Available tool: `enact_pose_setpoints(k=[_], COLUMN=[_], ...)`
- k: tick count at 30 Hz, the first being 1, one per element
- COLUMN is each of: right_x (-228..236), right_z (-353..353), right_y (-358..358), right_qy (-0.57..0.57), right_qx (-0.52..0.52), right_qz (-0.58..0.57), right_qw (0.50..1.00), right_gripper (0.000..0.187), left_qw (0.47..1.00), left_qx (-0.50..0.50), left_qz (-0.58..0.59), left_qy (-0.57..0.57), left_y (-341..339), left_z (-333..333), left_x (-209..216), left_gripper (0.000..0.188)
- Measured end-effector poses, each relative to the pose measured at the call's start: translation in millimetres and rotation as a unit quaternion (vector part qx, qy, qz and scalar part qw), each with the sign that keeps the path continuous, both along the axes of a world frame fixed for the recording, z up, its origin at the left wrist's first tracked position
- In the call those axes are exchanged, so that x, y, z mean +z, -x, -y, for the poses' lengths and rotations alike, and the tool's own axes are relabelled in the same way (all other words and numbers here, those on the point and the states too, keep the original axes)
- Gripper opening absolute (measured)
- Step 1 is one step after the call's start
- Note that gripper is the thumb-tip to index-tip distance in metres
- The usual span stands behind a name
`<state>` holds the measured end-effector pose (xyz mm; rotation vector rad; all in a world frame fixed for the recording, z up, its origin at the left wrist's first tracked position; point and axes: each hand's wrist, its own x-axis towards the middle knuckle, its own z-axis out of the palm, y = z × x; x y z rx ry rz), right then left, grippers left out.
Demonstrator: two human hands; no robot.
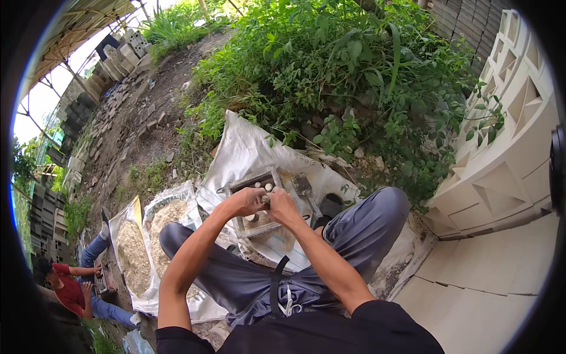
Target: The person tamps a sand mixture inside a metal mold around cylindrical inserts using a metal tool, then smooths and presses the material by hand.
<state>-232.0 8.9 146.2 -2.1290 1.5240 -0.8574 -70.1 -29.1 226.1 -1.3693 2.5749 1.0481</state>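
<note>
Hands (265, 203) over metal mould (259, 203), trowel (305, 190) beside, possibly gripping small tool.

Two white woven sacks (154, 236) are lying open on the ground, left of the seated person's knees. Both are holding pale, sandy material. No labels, signs or screens showing.

Both hands (265, 203) together; fingers curled

Count: 1 grey metal mould frame (257, 203), 1 metal trowel (305, 190), 1 black round bowl (331, 206), 2 open white sacks of sandy mix (134, 255) (167, 219), 1 white plastic sheet (247, 152).
</note>
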Motion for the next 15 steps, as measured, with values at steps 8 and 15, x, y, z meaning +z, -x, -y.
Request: enact_pose_setpoints(k=[8,15], right_x=[73.4,74.7], right_z=[73.7,93.2], right_y=[44.1,39.7], right_qy=[-0.253,-0.27], right_qx=[0.347,0.474], right_qz=[-0.228,-0.184], right_qw=[0.874,0.818], right_gripper=[0.028,0.022], left_qw=[1.0,0.997], left_qx=[0.013,0.043], left_qz=[-0.021,0.065], left_qy=[-0.002,-0.005], left_y=[-35.5,-56.2], left_z=[31.2,29.6], left_x=[-1.1,0.3], left_gripper=[0.036,0.052])
